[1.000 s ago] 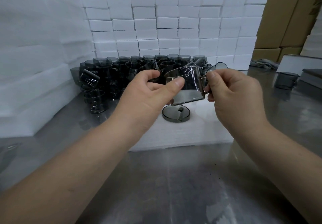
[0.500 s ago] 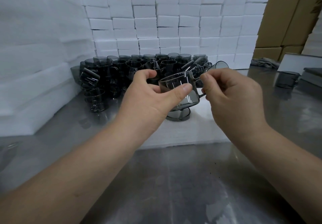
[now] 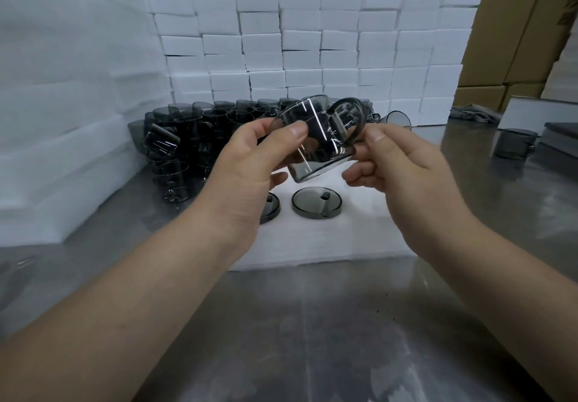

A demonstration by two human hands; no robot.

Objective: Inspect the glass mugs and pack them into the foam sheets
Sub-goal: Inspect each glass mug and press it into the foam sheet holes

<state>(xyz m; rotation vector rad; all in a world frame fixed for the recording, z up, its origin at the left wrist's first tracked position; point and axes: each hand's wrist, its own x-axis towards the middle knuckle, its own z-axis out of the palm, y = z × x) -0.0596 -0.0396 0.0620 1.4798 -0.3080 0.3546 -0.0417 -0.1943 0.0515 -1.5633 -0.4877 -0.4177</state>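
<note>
A smoky grey glass mug (image 3: 319,142) hangs tilted in the air above a white foam sheet (image 3: 312,239), its handle turned toward me on the right. My left hand (image 3: 250,167) grips the mug's body, thumb on the near wall. My right hand (image 3: 403,167) pinches the mug by its handle side and base edge. Two grey mugs sit sunk in the foam sheet, one (image 3: 316,202) in plain sight, the other (image 3: 269,207) partly hidden behind my left hand. Several more grey mugs (image 3: 187,139) are crowded on the table behind.
White foam blocks (image 3: 312,45) are stacked as a wall at the back, and a tall foam pile (image 3: 62,104) stands on the left. One grey mug (image 3: 513,143) stands at the far right beside a flat box. Cardboard cartons rise behind. The steel table (image 3: 297,323) lies in front.
The mug has been turned in my hands from rim-up to tilted with the handle facing me. My hands shifted slightly apart, uncovering a second mug in the foam sheet.
</note>
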